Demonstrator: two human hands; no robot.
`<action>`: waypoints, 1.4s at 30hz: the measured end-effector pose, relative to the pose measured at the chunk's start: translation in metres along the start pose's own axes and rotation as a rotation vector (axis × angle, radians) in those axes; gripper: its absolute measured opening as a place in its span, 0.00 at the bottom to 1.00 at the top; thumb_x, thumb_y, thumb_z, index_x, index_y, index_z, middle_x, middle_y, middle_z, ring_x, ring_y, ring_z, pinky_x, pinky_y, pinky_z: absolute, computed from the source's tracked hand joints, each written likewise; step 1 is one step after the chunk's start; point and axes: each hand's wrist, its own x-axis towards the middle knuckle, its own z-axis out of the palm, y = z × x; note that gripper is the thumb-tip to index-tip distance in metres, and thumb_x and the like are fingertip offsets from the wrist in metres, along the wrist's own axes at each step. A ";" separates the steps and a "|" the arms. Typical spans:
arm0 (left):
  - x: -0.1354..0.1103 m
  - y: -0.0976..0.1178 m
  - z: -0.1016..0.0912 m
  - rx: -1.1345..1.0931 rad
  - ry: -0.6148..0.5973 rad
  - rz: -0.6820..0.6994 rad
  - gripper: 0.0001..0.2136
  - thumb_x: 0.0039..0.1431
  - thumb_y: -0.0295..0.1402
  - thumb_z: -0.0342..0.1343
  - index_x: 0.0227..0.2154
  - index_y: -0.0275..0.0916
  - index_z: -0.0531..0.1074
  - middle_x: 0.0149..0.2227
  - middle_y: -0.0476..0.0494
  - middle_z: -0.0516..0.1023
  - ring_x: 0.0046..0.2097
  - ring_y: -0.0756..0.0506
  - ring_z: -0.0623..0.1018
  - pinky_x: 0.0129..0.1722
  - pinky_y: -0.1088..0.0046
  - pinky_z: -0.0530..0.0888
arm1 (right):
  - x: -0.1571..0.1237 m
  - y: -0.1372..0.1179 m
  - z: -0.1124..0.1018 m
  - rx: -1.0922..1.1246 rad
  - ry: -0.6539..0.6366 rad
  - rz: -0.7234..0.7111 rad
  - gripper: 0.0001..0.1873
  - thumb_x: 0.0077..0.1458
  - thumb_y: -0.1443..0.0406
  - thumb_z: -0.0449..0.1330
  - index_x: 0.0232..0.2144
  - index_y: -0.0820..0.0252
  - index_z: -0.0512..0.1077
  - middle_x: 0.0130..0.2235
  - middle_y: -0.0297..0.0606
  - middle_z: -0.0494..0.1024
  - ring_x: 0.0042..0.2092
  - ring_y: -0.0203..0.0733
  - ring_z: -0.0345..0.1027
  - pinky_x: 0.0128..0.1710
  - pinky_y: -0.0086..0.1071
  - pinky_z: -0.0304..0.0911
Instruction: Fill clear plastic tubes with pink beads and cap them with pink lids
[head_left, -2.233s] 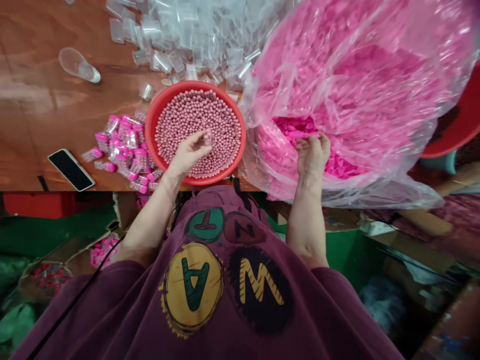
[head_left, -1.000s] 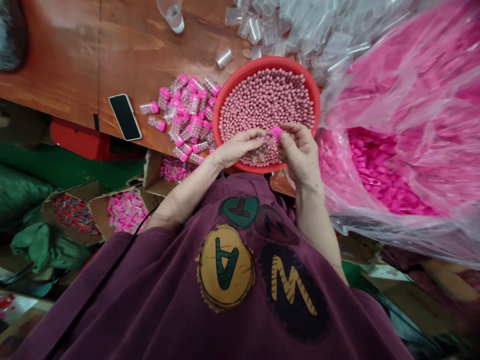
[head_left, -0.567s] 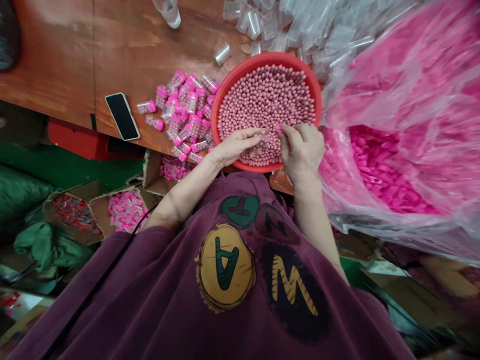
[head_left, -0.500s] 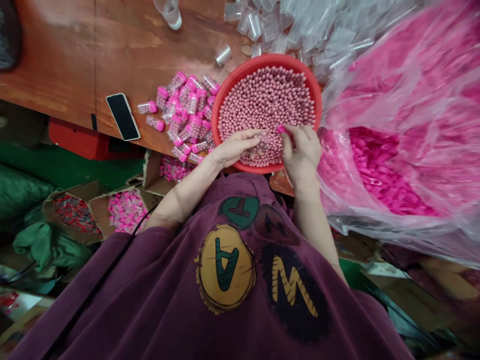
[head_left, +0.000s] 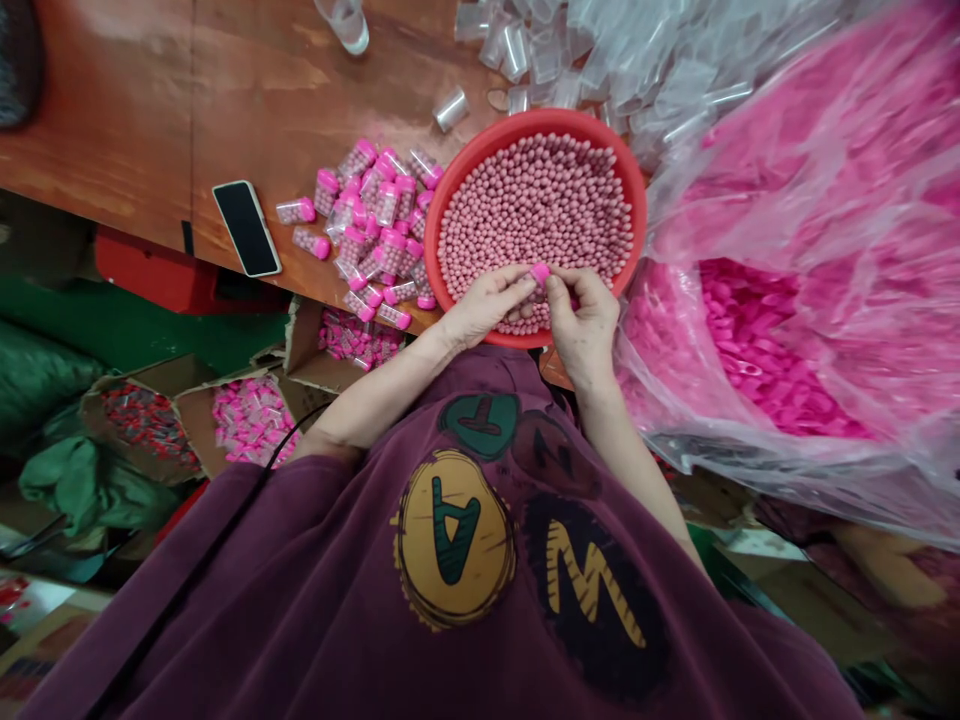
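Over the near side of a red basin [head_left: 439, 285] full of pink beads [head_left: 536, 205], both hands come together. My left hand [head_left: 484, 302] is closed around a small clear bottle, mostly hidden by the fingers. A pink cap [head_left: 540, 272] sits at the bottle's mouth, and the fingertips of my right hand [head_left: 583, 318] pinch it. Another bit of pink shows under the right fingers; I cannot tell exactly what it is. Left of the basin lies a pile of filled bottles with pink caps [head_left: 386, 205].
Clear empty bottles [head_left: 660, 60] are heaped behind the basin, with a single one [head_left: 450, 110] apart. A plastic bag [head_left: 825, 250] of pink caps [head_left: 757, 370] stands at right. A phone [head_left: 246, 228] lies at left. Below the table edge are cardboard boxes [head_left: 307, 350].
My right hand has moved left with the pink cap, bringing it onto the bottle in my left hand. The left hand stays nearly in place.
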 end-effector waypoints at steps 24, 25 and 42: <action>-0.005 -0.016 0.002 0.081 0.203 0.054 0.07 0.68 0.34 0.73 0.43 0.36 0.87 0.40 0.48 0.87 0.43 0.48 0.84 0.50 0.71 0.82 | -0.019 0.014 0.011 -0.400 -0.246 -0.161 0.39 0.61 0.60 0.71 0.71 0.62 0.66 0.64 0.62 0.76 0.67 0.71 0.71 0.68 0.70 0.70; -0.005 -0.017 0.004 0.064 0.219 0.056 0.06 0.68 0.33 0.72 0.43 0.36 0.87 0.40 0.47 0.87 0.43 0.48 0.83 0.50 0.71 0.81 | -0.020 0.018 0.014 -0.420 -0.229 -0.167 0.39 0.62 0.61 0.70 0.71 0.62 0.65 0.64 0.63 0.76 0.66 0.72 0.71 0.68 0.71 0.69; -0.017 -0.012 -0.004 -0.009 0.292 -0.215 0.08 0.71 0.27 0.69 0.33 0.34 0.81 0.27 0.51 0.81 0.29 0.52 0.76 0.36 0.77 0.74 | -0.026 0.028 0.034 -0.552 -0.386 -0.166 0.30 0.58 0.58 0.70 0.58 0.66 0.73 0.50 0.59 0.81 0.54 0.69 0.76 0.56 0.65 0.75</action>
